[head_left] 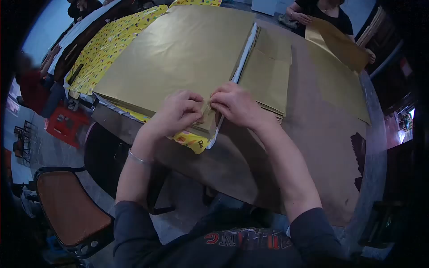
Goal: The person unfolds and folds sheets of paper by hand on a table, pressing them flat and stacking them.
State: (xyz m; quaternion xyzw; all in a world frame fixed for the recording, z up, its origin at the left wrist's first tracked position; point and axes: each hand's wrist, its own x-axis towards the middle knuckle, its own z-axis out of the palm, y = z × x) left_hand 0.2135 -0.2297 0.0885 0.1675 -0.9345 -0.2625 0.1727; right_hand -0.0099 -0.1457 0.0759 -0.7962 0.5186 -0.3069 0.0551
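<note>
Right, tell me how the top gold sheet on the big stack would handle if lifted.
The top gold sheet is probably floppy: a similar sheet held by the person opposite bows into a curve. Its smooth sheen suggests it may slide easily. Looking broad and thin, it's likely light for its size.

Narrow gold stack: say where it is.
In the head view, the narrow gold stack lies above centre, right of the large gold stack, just beyond the right hand.
</note>
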